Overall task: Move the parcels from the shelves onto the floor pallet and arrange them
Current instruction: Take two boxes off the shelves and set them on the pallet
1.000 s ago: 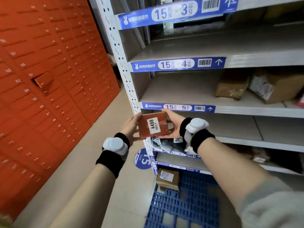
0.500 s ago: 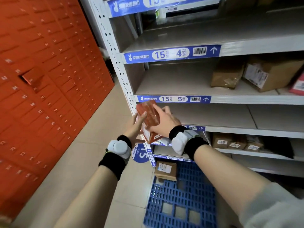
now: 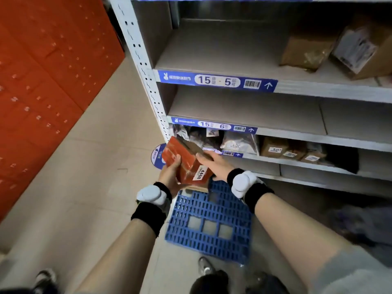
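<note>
I see the pallet (image 3: pixel 210 223) on the floor before the shelves (image 3: pixel 244 81); the parcel (image 3: pixel 186 162) sits above the pallet's far edge.

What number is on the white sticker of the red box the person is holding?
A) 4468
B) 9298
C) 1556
A: the white sticker on the red box, held between the left hand and right hand, reads 4468.

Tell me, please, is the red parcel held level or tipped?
Tipped: the red parcel slants between left hand and right hand, far end higher.
</note>
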### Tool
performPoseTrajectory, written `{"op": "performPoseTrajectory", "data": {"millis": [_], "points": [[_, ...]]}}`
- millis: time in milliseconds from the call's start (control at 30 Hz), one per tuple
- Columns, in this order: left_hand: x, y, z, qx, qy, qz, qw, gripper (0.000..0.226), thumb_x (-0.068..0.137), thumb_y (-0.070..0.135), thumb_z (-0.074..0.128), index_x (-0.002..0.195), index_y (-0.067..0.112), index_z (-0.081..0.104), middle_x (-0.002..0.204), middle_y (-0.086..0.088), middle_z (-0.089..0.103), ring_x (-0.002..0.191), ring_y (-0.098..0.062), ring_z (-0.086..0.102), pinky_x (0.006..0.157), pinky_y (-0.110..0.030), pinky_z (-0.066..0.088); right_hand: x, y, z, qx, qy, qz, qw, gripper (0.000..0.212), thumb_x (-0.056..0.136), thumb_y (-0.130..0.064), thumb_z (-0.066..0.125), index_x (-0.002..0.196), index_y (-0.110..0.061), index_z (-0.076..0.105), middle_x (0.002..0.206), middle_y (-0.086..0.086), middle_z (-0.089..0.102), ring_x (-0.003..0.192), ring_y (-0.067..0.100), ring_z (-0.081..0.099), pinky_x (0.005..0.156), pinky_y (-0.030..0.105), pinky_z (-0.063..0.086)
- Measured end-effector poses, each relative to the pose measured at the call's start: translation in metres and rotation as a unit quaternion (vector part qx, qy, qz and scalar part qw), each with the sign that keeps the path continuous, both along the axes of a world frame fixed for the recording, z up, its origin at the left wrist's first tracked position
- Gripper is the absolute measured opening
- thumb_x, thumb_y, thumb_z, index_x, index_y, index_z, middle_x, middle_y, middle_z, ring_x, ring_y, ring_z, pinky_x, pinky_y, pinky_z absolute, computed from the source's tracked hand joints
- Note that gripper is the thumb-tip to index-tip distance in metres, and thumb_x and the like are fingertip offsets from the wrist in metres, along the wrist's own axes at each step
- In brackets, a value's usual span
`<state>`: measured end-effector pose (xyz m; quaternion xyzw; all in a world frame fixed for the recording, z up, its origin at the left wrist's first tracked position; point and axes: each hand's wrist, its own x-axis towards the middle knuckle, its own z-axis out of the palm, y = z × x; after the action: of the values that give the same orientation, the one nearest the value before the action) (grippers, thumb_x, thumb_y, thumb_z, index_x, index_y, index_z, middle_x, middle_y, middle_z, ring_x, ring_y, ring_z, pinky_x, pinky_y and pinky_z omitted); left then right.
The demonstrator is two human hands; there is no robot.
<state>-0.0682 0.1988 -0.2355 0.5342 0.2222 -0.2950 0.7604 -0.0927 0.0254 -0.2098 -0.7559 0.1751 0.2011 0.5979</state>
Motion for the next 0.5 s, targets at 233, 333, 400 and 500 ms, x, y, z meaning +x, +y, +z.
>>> {"op": "performPoseTrajectory", "data": {"millis": [233,333,400,500], "points": [[-0.066,-0.013,-0.190,0.040,0.068,0.080,0.994,0.055,0.086,0.046,0.066,0.127,0.011,0.058,0.121,-0.019,0.067,0.103,-0.040,0.068,0.076,-0.067,0.053,-0.045,0.017,-0.211,-0.023,0.105,0.031,0.994,0.104,0.071,-0.065,0.073,0.153,-0.028,0.021,0.150,-0.002,0.015,0.130,0.014,0.041,0.110,0.034,0.036],[-0.077,-0.015,-0.274,0.090,0.109,0.083,0.986,0.082,0.067,0.055,0.079,0.129,0.009,0.054,0.120,-0.016,0.068,0.097,-0.038,0.070,0.072,-0.064,0.054,-0.062,0.013,-0.306,-0.023,0.140,0.000,0.990,0.098,0.075,-0.052,0.078,0.150,-0.024,0.022,0.146,0.003,0.030,0.115,0.017,0.053,0.091,0.030,0.049],[-0.078,-0.013,-0.346,0.182,0.124,0.086,0.972,0.102,0.060,0.057,0.080,0.141,0.012,0.038,0.126,-0.009,0.062,0.090,-0.030,0.068,0.065,-0.052,0.059,-0.067,0.009,-0.381,-0.029,0.141,0.004,0.990,0.101,0.076,-0.043,0.080,0.152,-0.024,0.017,0.147,0.005,0.032,0.102,0.015,0.055,0.075,0.023,0.049],[-0.070,-0.004,-0.406,0.289,0.082,0.070,0.951,0.110,0.063,0.062,0.078,0.149,0.035,0.015,0.140,0.001,0.037,0.102,-0.027,0.059,0.077,-0.053,0.058,-0.065,0.005,-0.450,-0.088,0.081,0.051,0.992,0.124,0.067,-0.043,0.087,0.155,-0.031,0.000,0.162,0.001,0.001,0.144,0.026,0.027,0.108,0.047,0.039]]}}
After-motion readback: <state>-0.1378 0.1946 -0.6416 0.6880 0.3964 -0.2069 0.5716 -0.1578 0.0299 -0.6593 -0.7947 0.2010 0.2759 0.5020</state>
